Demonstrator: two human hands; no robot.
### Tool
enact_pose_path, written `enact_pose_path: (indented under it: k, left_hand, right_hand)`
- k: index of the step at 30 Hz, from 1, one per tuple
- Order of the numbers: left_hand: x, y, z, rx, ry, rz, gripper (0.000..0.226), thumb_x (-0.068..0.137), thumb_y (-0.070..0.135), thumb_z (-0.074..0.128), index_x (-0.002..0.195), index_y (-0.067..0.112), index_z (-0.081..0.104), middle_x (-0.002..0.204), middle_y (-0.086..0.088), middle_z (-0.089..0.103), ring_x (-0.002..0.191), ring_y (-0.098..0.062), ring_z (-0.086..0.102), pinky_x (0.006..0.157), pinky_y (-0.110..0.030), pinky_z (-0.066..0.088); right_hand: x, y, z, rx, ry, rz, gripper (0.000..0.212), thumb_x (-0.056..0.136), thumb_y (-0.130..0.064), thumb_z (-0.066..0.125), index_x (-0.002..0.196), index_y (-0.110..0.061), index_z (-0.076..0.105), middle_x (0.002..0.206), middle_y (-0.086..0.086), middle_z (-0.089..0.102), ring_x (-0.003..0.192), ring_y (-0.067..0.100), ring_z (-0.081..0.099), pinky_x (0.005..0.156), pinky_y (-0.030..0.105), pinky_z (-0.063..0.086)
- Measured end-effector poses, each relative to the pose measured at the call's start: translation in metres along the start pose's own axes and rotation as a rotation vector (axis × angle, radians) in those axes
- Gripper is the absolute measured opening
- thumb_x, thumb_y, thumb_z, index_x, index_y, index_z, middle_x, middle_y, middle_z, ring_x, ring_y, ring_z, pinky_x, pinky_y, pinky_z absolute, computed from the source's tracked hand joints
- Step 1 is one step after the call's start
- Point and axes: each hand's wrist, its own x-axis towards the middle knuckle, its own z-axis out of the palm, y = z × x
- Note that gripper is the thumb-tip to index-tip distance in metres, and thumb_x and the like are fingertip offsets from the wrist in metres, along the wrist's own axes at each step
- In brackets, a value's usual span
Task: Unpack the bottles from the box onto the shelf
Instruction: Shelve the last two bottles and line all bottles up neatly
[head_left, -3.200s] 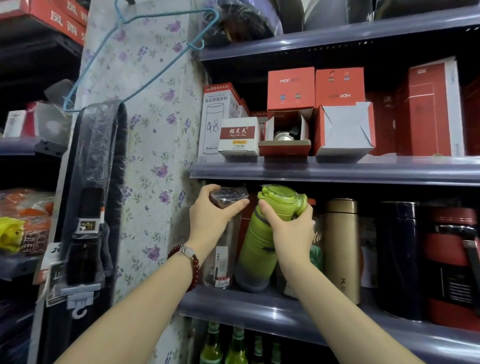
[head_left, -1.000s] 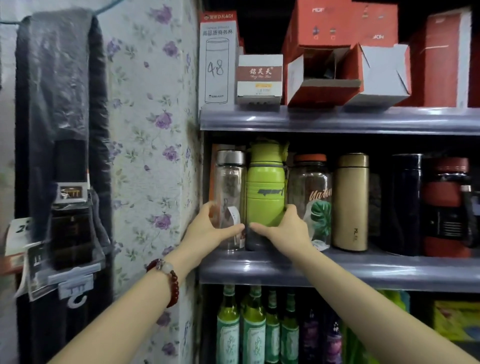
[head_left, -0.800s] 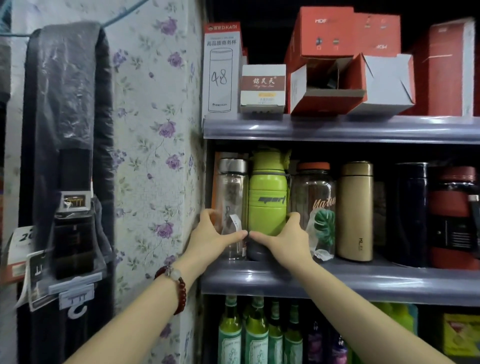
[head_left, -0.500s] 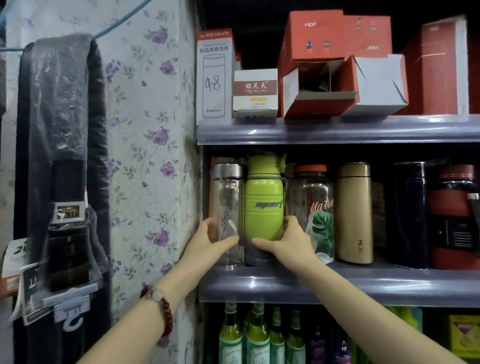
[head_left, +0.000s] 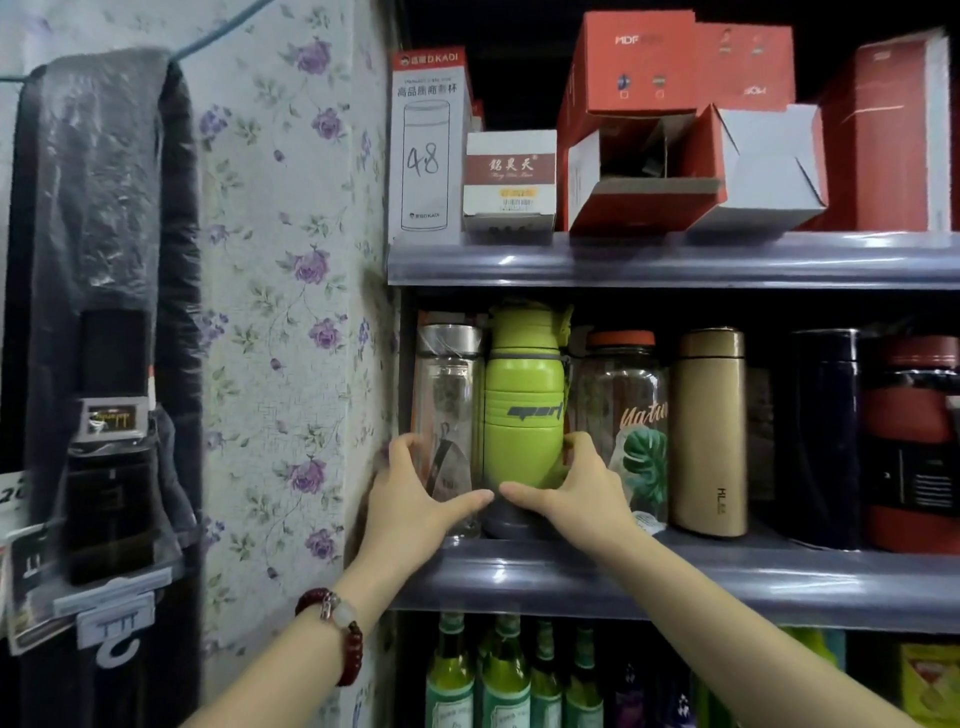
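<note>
Compared with the frame three seconds back, the green bottle (head_left: 524, 410) is now set upright on the shelf (head_left: 675, 577), where earlier it was held tilted by its cap; both hands are found lower, at the bottle bases. The left hand (head_left: 415, 506) is cupped, half open, around the lower part of the clear bottle (head_left: 448, 415), fingers at its left side and thumb laid across its front. The right hand (head_left: 576, 496) is likewise half open, gripping the green bottle near its dark base, thumb in front, fingers curled round the right side. The two thumb tips are nearly touching.

Count on this shelf level: one clear bottle, one green bottle, one printed clear jar (head_left: 623, 421) just right of the right hand, one gold flask (head_left: 709, 431) beyond it. Further right, dark and red flasks are seen.

Both forearms are extended upward and forward, converging. A red bead bracelet (head_left: 337, 629) is worn on the left wrist.
</note>
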Motion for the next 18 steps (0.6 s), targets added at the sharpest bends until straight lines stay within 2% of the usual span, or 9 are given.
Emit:
enact_pose_path:
  k: [7, 9, 12, 14, 16, 18]
  left_hand:
    - [-0.003, 0.003, 0.004, 0.046, 0.045, 0.008, 0.096, 0.059, 0.047, 0.084, 0.135, 0.02, 0.032, 0.134, -0.008, 0.052, 0.119, -0.026, 0.052, 0.087, -0.028, 0.039]
    - [-0.005, 0.006, 0.003, 0.071, 0.046, 0.013, 0.103, 0.06, 0.047, 0.083, 0.141, 0.018, 0.027, 0.141, -0.011, 0.047, 0.126, -0.027, 0.047, 0.096, -0.032, 0.039]
    - [-0.016, 0.019, -0.002, 0.07, 0.093, 0.035, 0.112, 0.064, 0.046, 0.081, 0.15, 0.02, 0.014, 0.15, -0.013, 0.031, 0.136, -0.028, 0.034, 0.109, -0.038, 0.031]
    - [-0.031, 0.033, -0.007, 0.044, 0.219, 0.122, 0.098, 0.071, 0.041, 0.077, 0.148, 0.021, 0.019, 0.146, -0.011, 0.035, 0.132, -0.026, 0.037, 0.107, -0.038, 0.033]
    - [-0.048, 0.052, -0.005, 0.02, 0.308, 0.291, 0.076, 0.077, 0.031, 0.073, 0.141, 0.023, 0.033, 0.135, -0.001, 0.042, 0.125, -0.019, 0.043, 0.102, -0.033, 0.035]
    - [-0.058, 0.068, 0.009, -0.063, 0.245, 0.434, 0.066, 0.078, 0.026, 0.072, 0.135, 0.027, 0.04, 0.124, 0.012, 0.042, 0.12, -0.01, 0.046, 0.103, -0.028, 0.037]
  right_hand:
    - [-0.006, -0.004, 0.0, -0.034, 0.007, 0.023, 0.08, 0.068, -0.043, 0.081, 0.127, -0.014, 0.037, 0.122, 0.005, 0.057, 0.095, 0.014, 0.047, 0.078, 0.027, 0.04]
    - [-0.006, -0.006, 0.0, -0.034, -0.004, 0.042, 0.079, 0.068, -0.043, 0.081, 0.127, -0.013, 0.037, 0.124, 0.007, 0.056, 0.097, 0.017, 0.048, 0.078, 0.027, 0.04]
    - [-0.008, -0.012, -0.008, -0.093, -0.036, 0.053, 0.074, 0.072, -0.042, 0.079, 0.127, -0.01, 0.04, 0.124, 0.008, 0.057, 0.106, 0.022, 0.054, 0.08, 0.027, 0.041]
    - [-0.015, -0.013, -0.023, -0.103, -0.001, 0.008, 0.066, 0.076, -0.039, 0.075, 0.127, -0.011, 0.044, 0.115, 0.006, 0.06, 0.098, 0.02, 0.057, 0.079, 0.029, 0.045]
    - [-0.024, -0.011, -0.047, -0.063, 0.118, -0.073, 0.054, 0.08, -0.036, 0.071, 0.125, -0.017, 0.05, 0.105, -0.001, 0.061, 0.09, 0.015, 0.061, 0.079, 0.033, 0.053]
    - [-0.03, -0.004, -0.075, -0.041, 0.304, -0.14, 0.042, 0.081, -0.034, 0.07, 0.118, -0.02, 0.055, 0.102, -0.006, 0.064, 0.09, 0.012, 0.063, 0.083, 0.034, 0.054]
